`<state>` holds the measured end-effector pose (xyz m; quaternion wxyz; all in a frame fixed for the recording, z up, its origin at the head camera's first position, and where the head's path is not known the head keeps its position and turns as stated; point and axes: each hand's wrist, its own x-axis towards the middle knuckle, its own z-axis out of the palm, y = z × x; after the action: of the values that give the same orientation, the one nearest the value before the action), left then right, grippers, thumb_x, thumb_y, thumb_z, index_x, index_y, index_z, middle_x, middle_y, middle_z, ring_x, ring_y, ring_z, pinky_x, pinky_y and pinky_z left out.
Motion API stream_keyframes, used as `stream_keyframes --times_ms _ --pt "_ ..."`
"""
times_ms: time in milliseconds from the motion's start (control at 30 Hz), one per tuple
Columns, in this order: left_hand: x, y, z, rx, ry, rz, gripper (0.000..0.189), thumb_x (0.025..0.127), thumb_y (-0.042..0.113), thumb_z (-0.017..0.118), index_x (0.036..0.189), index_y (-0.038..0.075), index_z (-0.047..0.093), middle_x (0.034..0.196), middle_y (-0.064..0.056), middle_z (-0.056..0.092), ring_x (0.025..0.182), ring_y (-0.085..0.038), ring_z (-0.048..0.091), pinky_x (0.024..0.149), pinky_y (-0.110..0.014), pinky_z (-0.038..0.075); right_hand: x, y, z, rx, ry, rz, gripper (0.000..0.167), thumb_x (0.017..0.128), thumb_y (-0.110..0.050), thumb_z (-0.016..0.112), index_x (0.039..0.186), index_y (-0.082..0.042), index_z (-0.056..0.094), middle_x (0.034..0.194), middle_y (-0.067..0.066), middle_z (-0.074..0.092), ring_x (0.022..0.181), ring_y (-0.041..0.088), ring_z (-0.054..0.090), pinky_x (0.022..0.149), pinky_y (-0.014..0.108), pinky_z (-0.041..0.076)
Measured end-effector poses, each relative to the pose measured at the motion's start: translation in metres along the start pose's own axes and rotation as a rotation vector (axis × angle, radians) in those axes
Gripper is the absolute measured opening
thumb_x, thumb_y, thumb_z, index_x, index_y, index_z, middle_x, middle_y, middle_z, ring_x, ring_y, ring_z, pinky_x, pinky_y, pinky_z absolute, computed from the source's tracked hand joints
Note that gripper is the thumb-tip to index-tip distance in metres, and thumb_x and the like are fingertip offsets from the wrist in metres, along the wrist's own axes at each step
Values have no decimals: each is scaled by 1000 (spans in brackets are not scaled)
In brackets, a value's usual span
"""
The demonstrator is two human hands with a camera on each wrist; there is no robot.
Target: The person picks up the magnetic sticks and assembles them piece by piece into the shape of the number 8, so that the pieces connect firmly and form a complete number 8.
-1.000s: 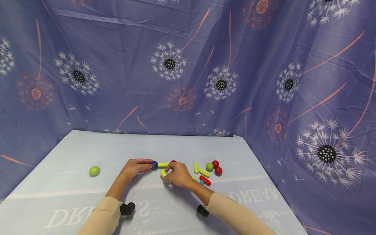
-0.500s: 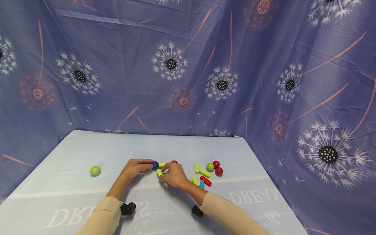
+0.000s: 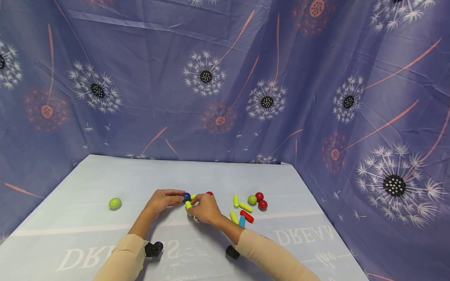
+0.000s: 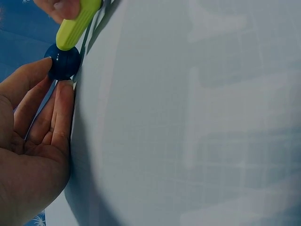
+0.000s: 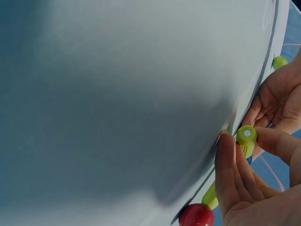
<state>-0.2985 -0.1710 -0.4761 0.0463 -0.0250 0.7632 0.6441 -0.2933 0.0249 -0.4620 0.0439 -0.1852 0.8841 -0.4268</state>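
My left hand holds a dark blue ball at its fingertips on the table; the left wrist view shows fingers on two sides of the ball. Between thumb and fingers, my right hand pinches a yellow-green rod. One end of this rod meets the blue ball. In the right wrist view its other end shows a pale round spot. Behind the right hand, a second yellow-green rod runs from the blue ball toward a red ball, partly hidden by the fingers.
Right of the hands lie several yellow-green rods, a red rod, a blue rod, a green ball and two red balls. Another green ball sits far left. A patterned curtain hangs behind the table.
My right hand has moved left with the yellow-green rod, bringing its end to the blue ball. The left hand stays at the ball.
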Motion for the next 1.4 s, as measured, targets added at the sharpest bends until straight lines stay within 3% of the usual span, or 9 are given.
stream_keyframes --times_ms 433,767,1400 --pt "1 -1 0 -18 -11 21 36 90 9 75 122 -7 70 124 -22 70 95 -15 73 84 -28 59 4 0 6 -44 47 14 22 80 -12 81 97 2 77 51 -5 63 41 3 56 43 22 47" --pt "-1 -1 0 15 -11 13 35 91 11 75 122 -5 71 124 -22 70 102 -23 73 87 -33 59 -2 -2 1 -7 -49 56 34 83 -19 82 107 1 70 60 5 70 47 14 64 45 23 45" --pt "1 -2 0 6 -14 15 35 90 11 75 120 -6 71 123 -22 70 100 -19 73 87 -32 59 -4 -5 5 26 -64 85 38 82 -18 84 111 1 68 59 5 69 49 16 65 47 24 44"
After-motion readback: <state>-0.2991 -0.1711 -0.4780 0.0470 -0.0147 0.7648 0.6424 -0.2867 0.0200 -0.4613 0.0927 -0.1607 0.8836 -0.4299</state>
